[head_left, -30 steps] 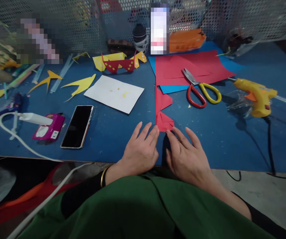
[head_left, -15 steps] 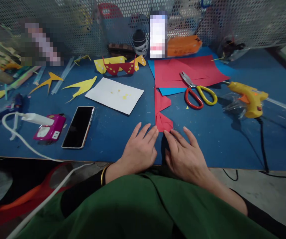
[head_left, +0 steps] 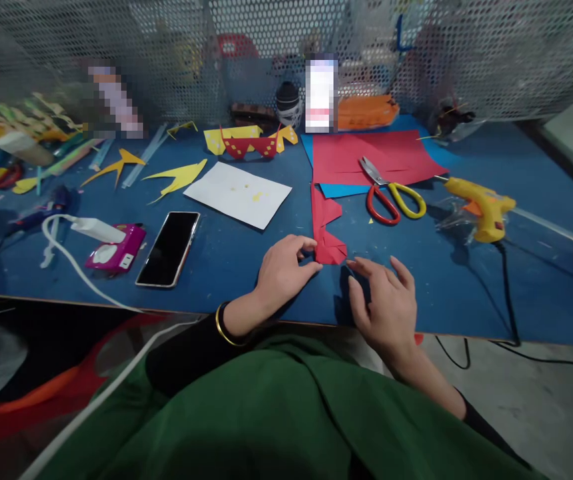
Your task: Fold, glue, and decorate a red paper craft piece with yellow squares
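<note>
A folded red paper cutout (head_left: 327, 212) with notched shapes along its right side lies on the blue table. My left hand (head_left: 286, 270) is at its lower left corner, thumb and fingertips at the paper's edge on either side of the corner. To the right, my right hand (head_left: 384, 297) hovers near the table edge with its fingers apart and nothing in them. Scissors (head_left: 384, 193) with one red and one yellow handle lie partly on a red sheet (head_left: 401, 153), just above and to the right of the cutout.
A yellow glue gun (head_left: 489, 210) with a black cable lies at the right. To the left are a white card (head_left: 239, 195), a black phone (head_left: 168, 249), a magenta power adapter (head_left: 116, 249) and paper masks (head_left: 250, 143).
My right hand has come off the paper's lower edge and moved right. My left hand has turned, its thumb and fingers now around the corner. The view has shifted slightly.
</note>
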The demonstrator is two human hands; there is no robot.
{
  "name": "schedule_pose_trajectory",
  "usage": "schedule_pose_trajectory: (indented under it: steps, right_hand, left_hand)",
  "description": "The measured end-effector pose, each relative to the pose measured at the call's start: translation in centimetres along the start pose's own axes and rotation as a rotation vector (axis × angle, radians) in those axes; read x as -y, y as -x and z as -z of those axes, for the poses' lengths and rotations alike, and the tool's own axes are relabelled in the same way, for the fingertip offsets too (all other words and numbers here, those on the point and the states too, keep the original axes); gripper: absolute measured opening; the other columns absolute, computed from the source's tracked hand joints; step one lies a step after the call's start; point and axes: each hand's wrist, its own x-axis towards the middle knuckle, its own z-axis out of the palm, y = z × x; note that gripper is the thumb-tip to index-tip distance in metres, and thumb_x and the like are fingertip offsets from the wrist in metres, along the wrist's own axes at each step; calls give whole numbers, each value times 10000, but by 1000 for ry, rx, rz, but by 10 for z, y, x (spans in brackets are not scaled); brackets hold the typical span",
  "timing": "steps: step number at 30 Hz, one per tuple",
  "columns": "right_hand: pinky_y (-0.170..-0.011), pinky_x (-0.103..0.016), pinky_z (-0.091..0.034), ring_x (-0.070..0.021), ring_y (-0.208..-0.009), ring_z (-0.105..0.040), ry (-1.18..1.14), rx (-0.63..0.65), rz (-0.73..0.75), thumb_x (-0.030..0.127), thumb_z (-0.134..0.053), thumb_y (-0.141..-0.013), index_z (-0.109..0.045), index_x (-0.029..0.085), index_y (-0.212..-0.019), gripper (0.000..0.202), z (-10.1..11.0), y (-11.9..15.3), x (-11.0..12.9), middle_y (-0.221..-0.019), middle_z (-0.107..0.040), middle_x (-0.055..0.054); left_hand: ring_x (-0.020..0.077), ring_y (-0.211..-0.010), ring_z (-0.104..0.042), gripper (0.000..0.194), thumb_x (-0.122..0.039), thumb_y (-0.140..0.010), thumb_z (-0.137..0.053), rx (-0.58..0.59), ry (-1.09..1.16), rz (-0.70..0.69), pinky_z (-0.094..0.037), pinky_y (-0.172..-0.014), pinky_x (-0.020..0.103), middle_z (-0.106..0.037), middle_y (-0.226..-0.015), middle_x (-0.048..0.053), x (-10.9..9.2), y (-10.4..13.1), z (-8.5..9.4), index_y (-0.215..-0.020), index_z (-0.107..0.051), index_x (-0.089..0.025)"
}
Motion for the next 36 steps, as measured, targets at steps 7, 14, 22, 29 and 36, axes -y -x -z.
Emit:
schedule_pose_trajectory:
  steps: [7, 14, 22, 29, 36]
  right_hand:
    - [-1114, -474, -377, -228, -1007, -720, -56, 10, -49, 239, -507, -974, -582, 179, -1172, 220, -3, 1, -2, -1054, -780, -69]
    - [-1087, -529, -430, -249, -1035, -718, -206, 30, -146, 273, -499, -967, -638, 207, -1138, 230, -1, 0, -6, -1065, -780, -82]
    - [-964, -471, -557, -244, -1053, -725, -661, -2, -542, 380, -597, -921, -655, 206, -1106, 261, -1, -20, -20, -1113, -768, -113]
    - [-847, -430, -612, -247, -1023, -728, -878, -10, -709, 465, -693, -823, -627, 217, -1101, 378, -17, -73, -43, -1217, -710, -114]
    - [-526, -313, -575, -194, -689, -700, -1168, 220, -889, 783, -510, -817, -653, 242, -988, 586, -3, -96, -57, -964, -769, -96]
  left_hand:
    - [185, -829, -627, 50, -168, -807, -738, 65, -110, -112, -431, -751, 328, -717, -862, 4, 0, -5, -4, -785, -721, -209]
    - [139, -767, -652, 46, -176, -835, -639, 29, 71, -216, -485, -693, 267, -722, -965, 37, 7, 1, 5, -793, -656, -186]
    - [164, -805, -670, 72, -190, -766, -623, -6, 630, -50, -539, -772, 324, -715, -867, 43, 13, 14, 28, -821, -576, -192]
    - [154, -659, -491, 177, -207, -616, -494, -136, 869, -4, -456, -667, 332, -514, -694, 7, 11, 10, 37, -791, -498, -235]
    - [162, -553, -364, 232, -316, -658, -477, 13, 1045, 84, -358, -564, 333, -371, -578, -1, 14, 2, 46, -823, -608, -217]
